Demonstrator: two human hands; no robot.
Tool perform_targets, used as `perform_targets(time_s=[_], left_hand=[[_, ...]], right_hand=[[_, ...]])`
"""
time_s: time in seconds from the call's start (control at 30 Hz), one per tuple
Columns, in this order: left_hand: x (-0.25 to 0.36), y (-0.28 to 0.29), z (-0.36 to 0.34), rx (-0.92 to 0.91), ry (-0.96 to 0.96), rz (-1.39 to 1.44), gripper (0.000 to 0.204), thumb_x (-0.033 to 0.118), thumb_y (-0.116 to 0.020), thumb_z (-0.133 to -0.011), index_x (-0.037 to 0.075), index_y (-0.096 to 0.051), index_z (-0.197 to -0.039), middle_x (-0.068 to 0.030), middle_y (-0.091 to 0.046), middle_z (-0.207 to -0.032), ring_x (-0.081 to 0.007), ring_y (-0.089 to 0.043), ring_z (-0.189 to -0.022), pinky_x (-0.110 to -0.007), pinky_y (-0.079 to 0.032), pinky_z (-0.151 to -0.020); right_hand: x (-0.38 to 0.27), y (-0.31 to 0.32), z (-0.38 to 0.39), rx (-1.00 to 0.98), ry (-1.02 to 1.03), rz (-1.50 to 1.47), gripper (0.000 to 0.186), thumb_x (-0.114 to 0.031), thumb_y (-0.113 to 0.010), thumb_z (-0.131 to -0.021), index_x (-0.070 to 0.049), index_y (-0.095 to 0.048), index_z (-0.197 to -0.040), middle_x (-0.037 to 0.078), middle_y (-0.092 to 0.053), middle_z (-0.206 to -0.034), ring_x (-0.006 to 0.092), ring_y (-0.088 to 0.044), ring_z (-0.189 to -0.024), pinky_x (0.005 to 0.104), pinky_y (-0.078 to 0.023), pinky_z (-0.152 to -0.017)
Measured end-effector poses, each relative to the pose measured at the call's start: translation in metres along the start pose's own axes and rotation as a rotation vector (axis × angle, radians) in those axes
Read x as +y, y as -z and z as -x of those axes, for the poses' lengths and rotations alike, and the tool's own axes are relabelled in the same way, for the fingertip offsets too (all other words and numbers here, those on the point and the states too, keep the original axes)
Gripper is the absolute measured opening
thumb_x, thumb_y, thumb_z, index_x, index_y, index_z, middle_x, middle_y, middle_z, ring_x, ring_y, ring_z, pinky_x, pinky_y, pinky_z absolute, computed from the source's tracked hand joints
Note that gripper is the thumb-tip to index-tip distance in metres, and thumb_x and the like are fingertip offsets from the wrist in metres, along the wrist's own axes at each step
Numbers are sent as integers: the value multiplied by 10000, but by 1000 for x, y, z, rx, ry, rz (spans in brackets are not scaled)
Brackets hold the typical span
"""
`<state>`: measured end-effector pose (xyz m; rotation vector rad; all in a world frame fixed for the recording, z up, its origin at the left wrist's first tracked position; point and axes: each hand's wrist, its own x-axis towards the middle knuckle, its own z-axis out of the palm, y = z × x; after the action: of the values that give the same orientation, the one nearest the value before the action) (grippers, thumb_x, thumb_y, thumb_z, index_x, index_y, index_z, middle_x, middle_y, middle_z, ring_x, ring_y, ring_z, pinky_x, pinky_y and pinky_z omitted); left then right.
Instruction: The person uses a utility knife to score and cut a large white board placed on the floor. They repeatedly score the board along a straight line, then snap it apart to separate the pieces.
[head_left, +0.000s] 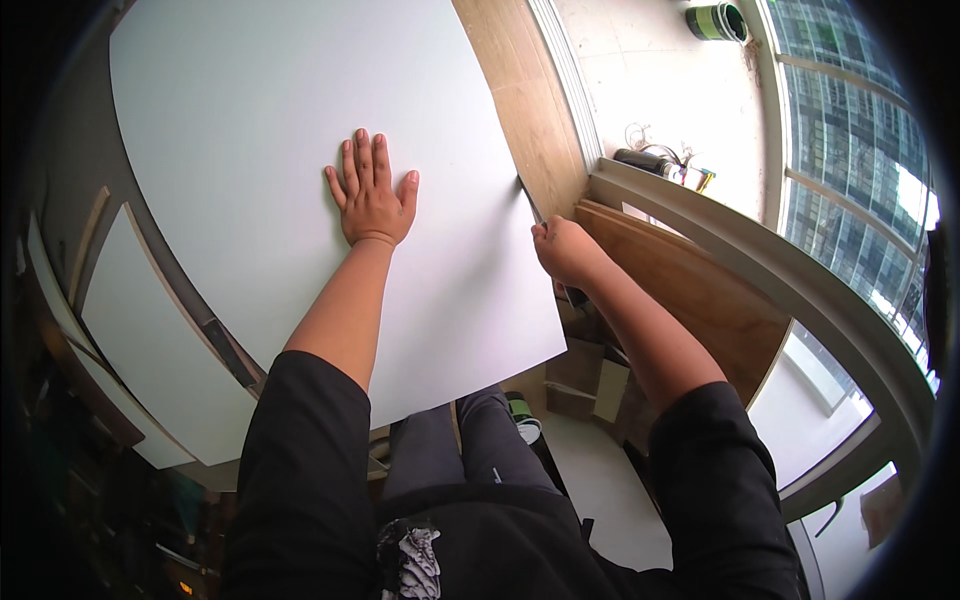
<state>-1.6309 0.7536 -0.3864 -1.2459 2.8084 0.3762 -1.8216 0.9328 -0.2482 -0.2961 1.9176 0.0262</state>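
Observation:
A large white board (pixel 230 130) lies flat before me and reaches over my thighs. My left hand (pixel 375 205) rests palm down on it with the fingers spread. At the board's right edge, my right hand (pixel 565 250) is closed in a fist round a thin-bladed tool (pixel 531 203). Its narrow grey blade points away from me along the edge. Most of the handle is hidden in my fist, so the exact kind of tool cannot be made out.
White panels (pixel 150 350) lean at the left. At the right, brown wooden boards (pixel 690 280) stand against a window frame (pixel 640 185). Beyond are a green-and-black bucket (pixel 712 22) and a dark cylinder (pixel 642 161) with wires. A green can (pixel 523 415) stands near my legs.

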Motion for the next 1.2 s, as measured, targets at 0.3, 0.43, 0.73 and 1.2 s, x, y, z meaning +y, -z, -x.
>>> perform_targets(time_s=[0.3,0.43,0.73,1.2], left_hand=[[-2,-3,1,19,-7,9,739,554,-366,-1019,181,-178,-1628,-30,-100,-1710,-238,-62,-1573,-524,39,-1250],[0,-2,1,17,-13,10,736,556,-359,-1019,184,-180,-1628,-31,-103,-1710,-238,-56,-1574,-530,38,-1251],[-1,-3,0,18,-7,11,746,569,-363,-1017,187,-175,-1629,-31,-99,-1710,-235,-53,-1575,-524,41,-1250],[-4,-6,2,30,-3,-1,744,559,-390,-1019,196,-170,-1631,-23,-107,-1710,-228,-60,-1575,-514,29,-1250]], right_hand=[[5,15,1,-43,-30,39,461,-326,-396,-1070,91,-592,-1057,216,-671,-746,304,-668,-548,431,-561,-582],[15,18,51,-41,-46,-43,441,-331,-400,-1075,68,-575,-1008,181,-634,-702,279,-636,-514,415,-542,-562],[30,-4,44,-38,-32,58,437,-310,-422,-1065,99,-575,-1048,228,-679,-764,307,-664,-541,417,-565,-566],[46,-2,27,-72,-92,-216,446,-369,-425,-1074,56,-557,-1040,149,-616,-720,230,-610,-496,373,-537,-521]])
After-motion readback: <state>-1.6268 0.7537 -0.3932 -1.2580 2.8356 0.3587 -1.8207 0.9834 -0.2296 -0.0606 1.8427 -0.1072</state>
